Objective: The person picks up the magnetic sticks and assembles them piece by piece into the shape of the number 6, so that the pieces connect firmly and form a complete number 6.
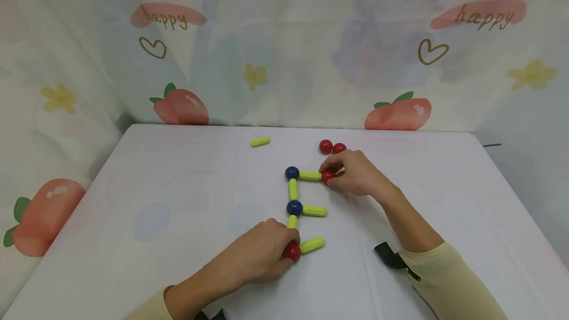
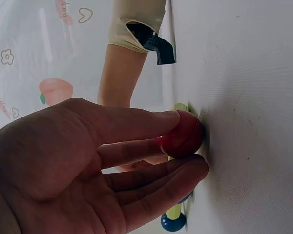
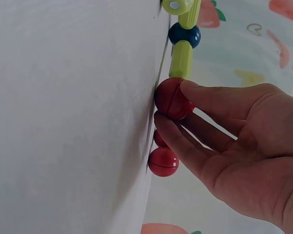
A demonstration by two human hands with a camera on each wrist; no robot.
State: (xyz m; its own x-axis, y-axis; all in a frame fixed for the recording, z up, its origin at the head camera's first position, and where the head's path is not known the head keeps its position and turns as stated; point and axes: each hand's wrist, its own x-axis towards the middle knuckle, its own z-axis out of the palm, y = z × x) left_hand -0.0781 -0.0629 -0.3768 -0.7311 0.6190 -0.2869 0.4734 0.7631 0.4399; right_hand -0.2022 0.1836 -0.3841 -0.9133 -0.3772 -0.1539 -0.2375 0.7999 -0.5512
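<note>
On the white table, yellow-green magnetic rods and balls form an E-like figure. Its spine runs through a far blue ball (image 1: 292,173) and a middle blue ball (image 1: 294,208) to a near red ball (image 2: 184,134). My left hand (image 1: 260,253) pinches that near ball between thumb and fingers. From the far blue ball a rod (image 1: 309,176) points right, meeting another red ball (image 3: 170,99), which my right hand (image 1: 357,174) pinches. The middle rod (image 1: 315,211) and the near rod (image 1: 312,245) stick out rightward with bare outer ends. My left fingers partly cover the lower spine rod (image 1: 291,221).
Beyond my right hand lie two loose red balls, one (image 1: 326,146) beside the other (image 1: 340,148). A single loose yellow-green rod (image 1: 260,141) lies near the table's (image 1: 191,241) back edge. Printed cloth (image 1: 289,63) hangs behind the table.
</note>
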